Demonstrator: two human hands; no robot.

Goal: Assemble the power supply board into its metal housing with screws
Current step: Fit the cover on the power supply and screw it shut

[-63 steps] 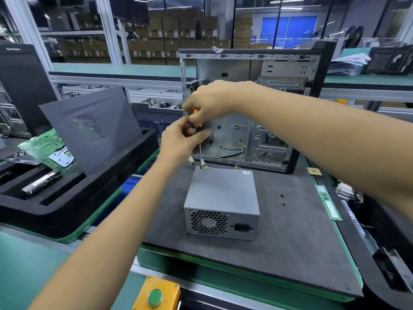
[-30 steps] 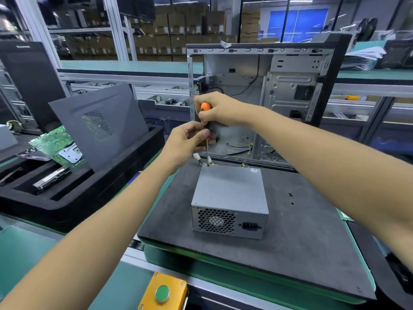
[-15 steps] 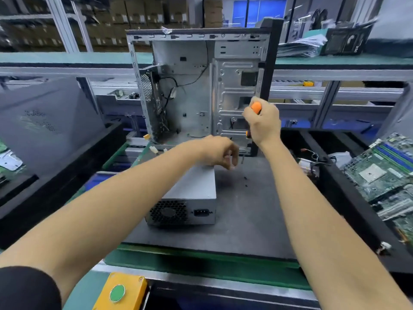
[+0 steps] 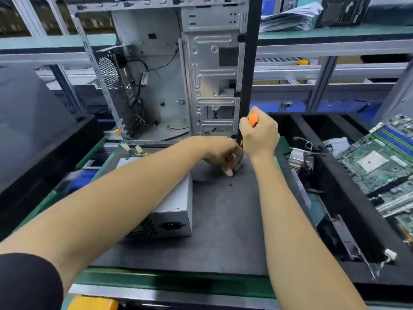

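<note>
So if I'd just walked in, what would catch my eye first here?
Probably the bright orange screwdriver gripped in the right hand, held upright near the middle of the view. Just left of it, the left hand reaches down with curled fingers to small dark screws on the grey mat. Behind them stands the open metal computer case, and the silver power supply box lies on the mat under the left forearm.
</note>
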